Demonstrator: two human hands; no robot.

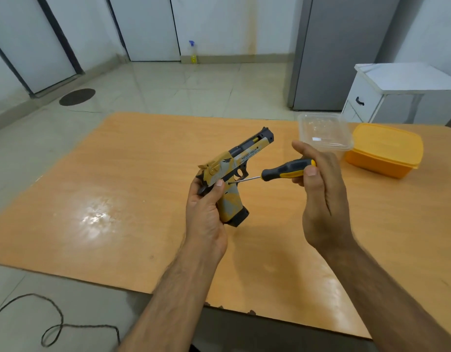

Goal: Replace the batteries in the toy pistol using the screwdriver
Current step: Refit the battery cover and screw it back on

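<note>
A yellow, grey and black toy pistol is held above the table, barrel pointing up and away to the right. My left hand grips it around the back of the handle, thumb resting on the frame. My right hand holds a black and yellow screwdriver by the handle. Its thin metal tip touches the pistol's frame just above the grip, beside my left thumb. No batteries are visible.
An orange wooden table lies under my hands. At its far right stand a clear plastic container and an orange lidded box. Beyond are a white cabinet, a grey fridge and a spray bottle. A black cord lies on the floor.
</note>
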